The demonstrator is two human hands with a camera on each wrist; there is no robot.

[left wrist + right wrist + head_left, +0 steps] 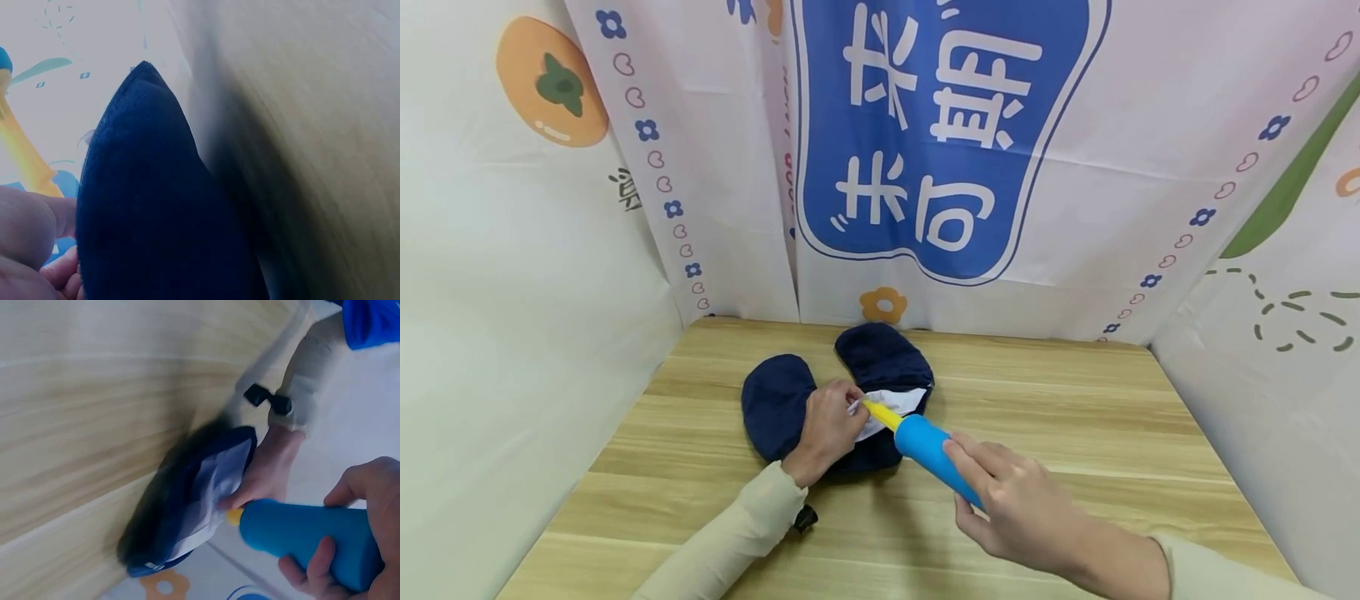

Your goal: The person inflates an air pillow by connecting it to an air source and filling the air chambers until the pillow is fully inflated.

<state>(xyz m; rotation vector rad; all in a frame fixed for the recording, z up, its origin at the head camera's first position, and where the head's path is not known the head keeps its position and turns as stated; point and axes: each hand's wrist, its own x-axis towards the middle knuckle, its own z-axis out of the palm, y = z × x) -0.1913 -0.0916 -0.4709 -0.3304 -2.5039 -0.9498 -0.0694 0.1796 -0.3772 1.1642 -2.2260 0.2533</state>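
A navy U-shaped neck pillow (777, 402) lies on the table, its cover parted along one side over a white inner layer (912, 401). My left hand (831, 423) pinches a bit of that white material at the yellow nozzle (882, 413) of a hand pump. The right hand (1026, 508) grips the pump's blue barrel (931, 450), which slants down toward the pillow. Fingers hide the place where nozzle and white material meet. From the left wrist, the navy fabric (156, 200) fills the middle; from the right wrist, the blue barrel (300, 531) is seen close up.
The wood-grain table (1075, 417) extends around the pillow. A white printed curtain (722, 167) with a blue panel (917, 233) hangs behind its far edge, with white sheets at both sides. A small black device (806, 519) sits at the left cuff.
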